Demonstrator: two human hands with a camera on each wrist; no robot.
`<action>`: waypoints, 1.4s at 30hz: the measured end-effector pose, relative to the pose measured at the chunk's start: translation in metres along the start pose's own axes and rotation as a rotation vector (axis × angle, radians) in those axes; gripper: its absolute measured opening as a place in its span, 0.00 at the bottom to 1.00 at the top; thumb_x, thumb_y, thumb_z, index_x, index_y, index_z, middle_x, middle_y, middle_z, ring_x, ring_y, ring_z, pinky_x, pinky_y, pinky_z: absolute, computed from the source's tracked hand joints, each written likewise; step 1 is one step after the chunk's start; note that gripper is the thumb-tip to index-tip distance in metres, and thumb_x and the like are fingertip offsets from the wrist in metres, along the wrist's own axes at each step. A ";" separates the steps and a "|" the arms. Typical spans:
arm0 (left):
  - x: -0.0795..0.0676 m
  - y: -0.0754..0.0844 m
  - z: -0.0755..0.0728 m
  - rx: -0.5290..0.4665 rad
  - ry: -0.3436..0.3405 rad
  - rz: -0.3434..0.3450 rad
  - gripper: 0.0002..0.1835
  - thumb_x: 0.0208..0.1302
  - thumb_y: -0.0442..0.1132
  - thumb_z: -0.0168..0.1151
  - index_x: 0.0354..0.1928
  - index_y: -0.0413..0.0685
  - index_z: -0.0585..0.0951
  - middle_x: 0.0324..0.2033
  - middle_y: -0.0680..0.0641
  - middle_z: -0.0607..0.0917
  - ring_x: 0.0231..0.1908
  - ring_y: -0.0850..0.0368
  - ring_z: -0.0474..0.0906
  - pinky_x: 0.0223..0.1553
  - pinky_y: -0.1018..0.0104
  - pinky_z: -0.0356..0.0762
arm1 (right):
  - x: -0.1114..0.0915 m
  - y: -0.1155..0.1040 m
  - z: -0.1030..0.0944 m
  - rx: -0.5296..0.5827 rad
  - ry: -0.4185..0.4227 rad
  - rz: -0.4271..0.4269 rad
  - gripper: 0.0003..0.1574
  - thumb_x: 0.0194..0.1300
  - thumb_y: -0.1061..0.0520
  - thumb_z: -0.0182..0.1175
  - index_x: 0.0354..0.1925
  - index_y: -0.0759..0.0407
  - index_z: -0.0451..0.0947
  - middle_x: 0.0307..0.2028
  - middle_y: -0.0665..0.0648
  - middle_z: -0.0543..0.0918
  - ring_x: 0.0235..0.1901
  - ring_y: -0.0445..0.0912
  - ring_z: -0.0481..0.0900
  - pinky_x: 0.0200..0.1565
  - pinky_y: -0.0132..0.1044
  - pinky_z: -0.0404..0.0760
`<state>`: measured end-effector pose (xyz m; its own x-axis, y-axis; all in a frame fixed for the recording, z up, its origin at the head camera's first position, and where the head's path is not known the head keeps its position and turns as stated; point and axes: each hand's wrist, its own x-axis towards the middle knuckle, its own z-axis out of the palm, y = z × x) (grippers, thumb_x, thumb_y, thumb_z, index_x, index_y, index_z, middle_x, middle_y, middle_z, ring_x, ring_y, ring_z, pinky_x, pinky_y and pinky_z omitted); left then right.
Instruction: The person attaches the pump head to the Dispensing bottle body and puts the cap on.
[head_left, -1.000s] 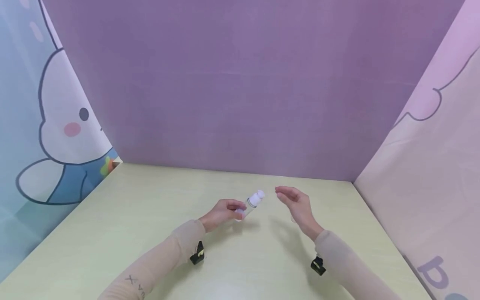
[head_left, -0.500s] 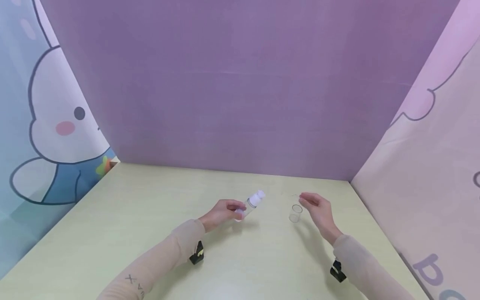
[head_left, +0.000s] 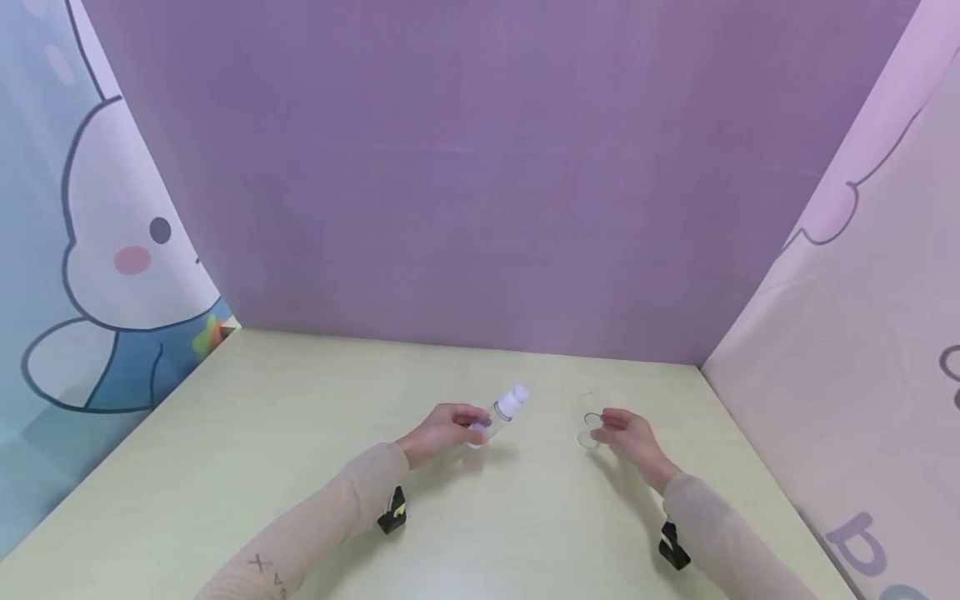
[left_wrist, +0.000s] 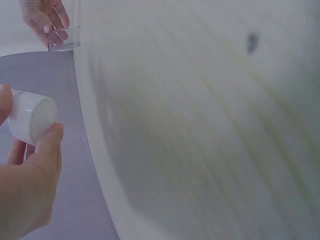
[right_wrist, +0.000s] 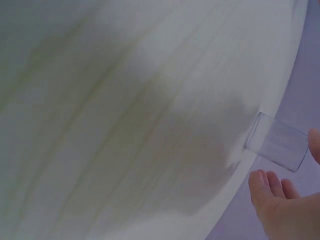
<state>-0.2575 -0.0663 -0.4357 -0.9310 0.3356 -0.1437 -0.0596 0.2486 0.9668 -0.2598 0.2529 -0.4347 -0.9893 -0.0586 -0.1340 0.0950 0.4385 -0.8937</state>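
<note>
My left hand (head_left: pixel 442 433) grips the lower part of a small clear pump bottle (head_left: pixel 511 403) with a white top. The bottle is tilted above the table, its top pointing up and right. Its white base (left_wrist: pixel 37 120) shows between thumb and fingers in the left wrist view. On the table to the right stands a clear cylinder (right_wrist: pixel 276 142), like a see-through cap, with its rim upward. My right hand (head_left: pixel 633 442) is around its right side, thumb near the wall. A gap shows between its extended fingers (right_wrist: pixel 260 187) and the cylinder in the right wrist view.
A pale yellow table (head_left: pixel 300 392) lies under both hands. Behind it rises a purple panel (head_left: pixel 480 208). Printed cloth walls stand at the left (head_left: pixel 135 250) and right (head_left: pixel 862 333). A few faint specks (head_left: pixel 587 393) lie behind the cylinder.
My right hand has moved right, away from the bottle, then down to the clear cylinder, which came into fuller view. My left hand and the bottle have stayed nearly still.
</note>
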 end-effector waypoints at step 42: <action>-0.004 -0.003 -0.005 -0.003 -0.002 0.009 0.21 0.54 0.35 0.65 0.51 0.43 0.77 0.52 0.42 0.79 0.54 0.49 0.73 0.54 0.56 0.72 | 0.017 0.001 0.003 0.040 -0.089 -0.097 0.35 0.59 0.57 0.61 0.62 0.65 0.63 0.59 0.66 0.71 0.58 0.56 0.70 0.59 0.47 0.68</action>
<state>-0.2554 -0.0728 -0.4370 -0.9307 0.3398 -0.1353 -0.0521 0.2432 0.9686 -0.2758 0.2497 -0.4395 -0.9804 -0.1791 -0.0816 0.0052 0.3912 -0.9203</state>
